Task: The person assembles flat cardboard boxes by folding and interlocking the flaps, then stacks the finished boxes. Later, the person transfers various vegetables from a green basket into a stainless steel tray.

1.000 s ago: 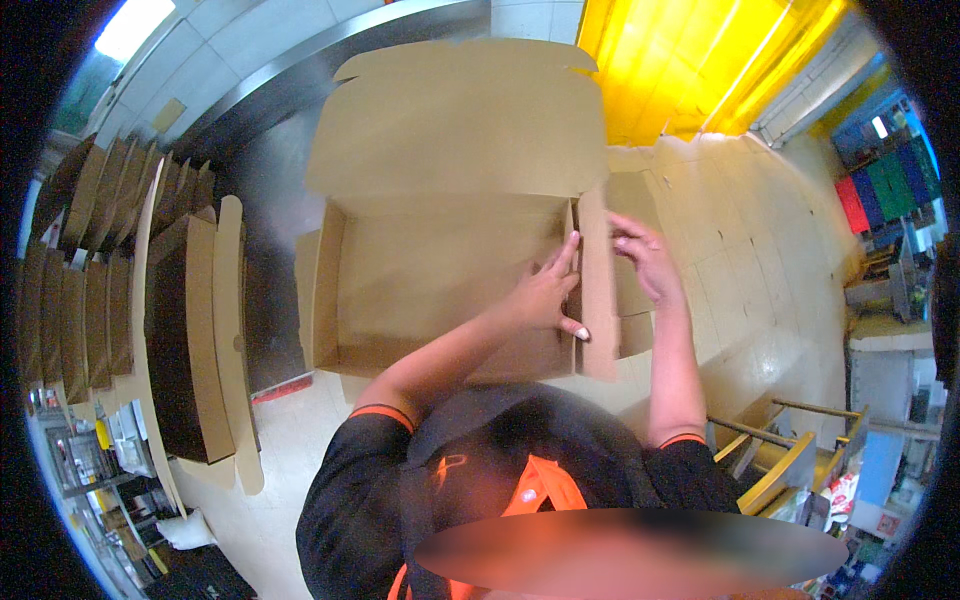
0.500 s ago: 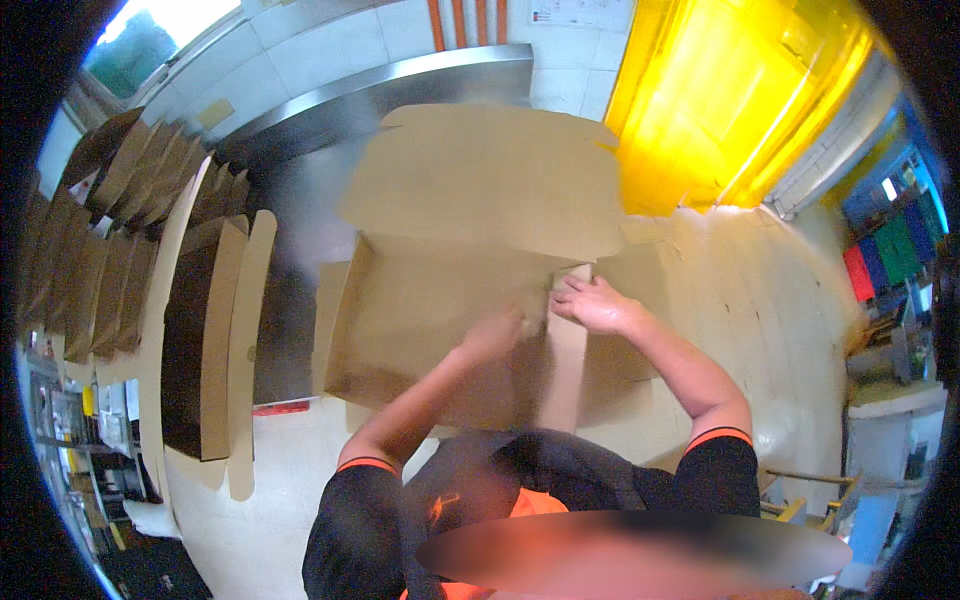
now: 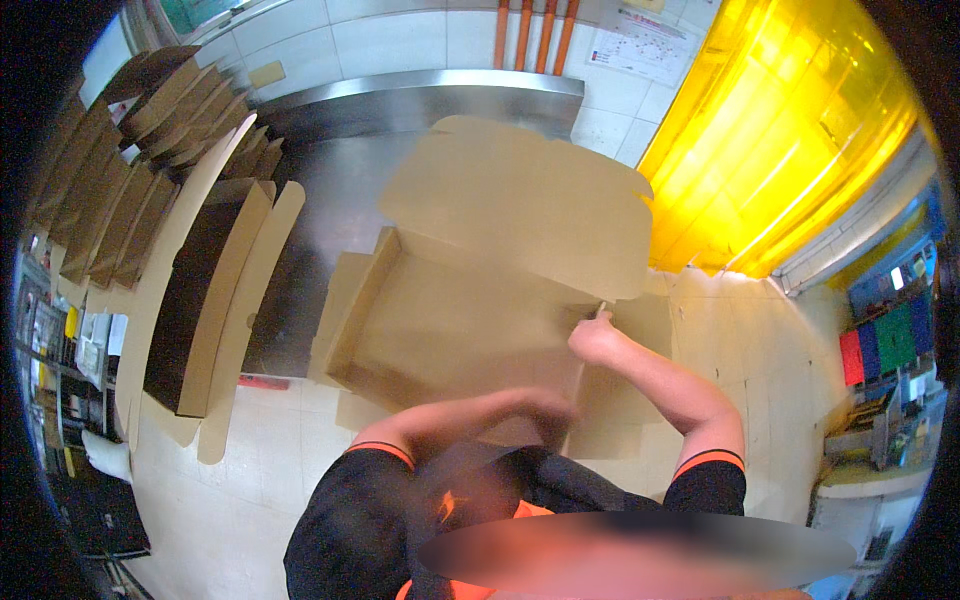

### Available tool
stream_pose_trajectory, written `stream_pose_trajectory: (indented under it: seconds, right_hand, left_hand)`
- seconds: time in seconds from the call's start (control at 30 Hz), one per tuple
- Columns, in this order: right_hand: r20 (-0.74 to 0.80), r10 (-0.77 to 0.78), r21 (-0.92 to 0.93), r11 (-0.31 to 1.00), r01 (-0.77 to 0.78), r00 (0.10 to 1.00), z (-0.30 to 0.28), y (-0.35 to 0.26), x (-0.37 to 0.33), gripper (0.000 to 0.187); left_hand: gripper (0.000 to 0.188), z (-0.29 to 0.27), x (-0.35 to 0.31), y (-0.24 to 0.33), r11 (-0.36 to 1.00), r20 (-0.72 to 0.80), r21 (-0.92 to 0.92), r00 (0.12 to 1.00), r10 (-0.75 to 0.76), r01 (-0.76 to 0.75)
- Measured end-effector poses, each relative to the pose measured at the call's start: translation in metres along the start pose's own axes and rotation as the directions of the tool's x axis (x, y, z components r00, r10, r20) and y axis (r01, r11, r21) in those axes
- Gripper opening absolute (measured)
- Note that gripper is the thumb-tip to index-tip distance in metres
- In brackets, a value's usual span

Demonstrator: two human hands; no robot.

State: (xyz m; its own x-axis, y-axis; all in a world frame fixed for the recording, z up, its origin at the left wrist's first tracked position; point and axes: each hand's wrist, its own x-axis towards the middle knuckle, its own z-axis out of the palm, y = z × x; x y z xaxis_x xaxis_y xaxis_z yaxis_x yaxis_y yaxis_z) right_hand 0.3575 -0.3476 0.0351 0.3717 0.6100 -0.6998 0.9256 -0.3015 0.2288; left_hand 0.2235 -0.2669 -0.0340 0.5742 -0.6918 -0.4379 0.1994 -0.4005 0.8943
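A brown cardboard box (image 3: 470,310), partly folded, lies in front of me with its wide lid panel (image 3: 520,190) spread out at the far side. Its left wall (image 3: 365,300) stands up, and a side flap (image 3: 335,300) sticks out beyond it. At the box's far right corner my right hand (image 3: 594,338) is closed on the right side's edge, one digit pointing up and the other fingers mostly hidden. My left hand (image 3: 548,406), smeared by motion, is over the near right part of the box; its fingers cannot be made out.
To the left stands another open cardboard box (image 3: 215,300) on its side, with several folded cartons (image 3: 110,200) stacked behind it. A steel surface (image 3: 345,190) lies beyond the boxes. Yellow plastic curtain (image 3: 780,140) hangs at the far right, and shelving (image 3: 60,370) lines the far left.
My left hand has come nearer and to the right, toward the near right corner. My right hand has left the top of the folded right flap for its far corner. The view has shifted.
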Motion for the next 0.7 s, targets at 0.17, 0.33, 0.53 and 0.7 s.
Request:
stream_pose_trajectory:
  seconds: [0.17, 0.33, 0.53, 0.7]
  right_hand:
    - [-0.502, 0.201, 0.231, 0.968, -0.093, 0.841, 0.020, 0.011, -0.039, 0.035]
    - [-0.383, 0.664, 0.891, 0.450, 0.065, 0.643, 0.088, -0.056, -0.109, 0.074]
    - [-0.171, 0.597, 0.977, 0.203, 0.059, 0.784, 0.145, -0.157, -0.098, 0.050]
    - [-0.081, 0.718, 0.972, -0.095, 0.213, 0.691, 0.132, -0.171, -0.087, 0.024]
  left_hand:
    - [0.061, -0.009, 0.001, 0.016, 0.991, -0.122, -0.110, 0.989, -0.086, 0.073]
    - [0.059, -0.152, -0.058, 0.005, 0.923, -0.837, 0.383, 0.412, 0.361, -0.031]
    - [0.071, -0.351, -0.168, -0.063, 0.935, -0.904, -0.228, -0.417, -0.099, 0.271]
    - [0.055, -0.386, -0.209, -0.097, 0.918, -0.897, -0.382, -0.198, -0.396, -0.104]
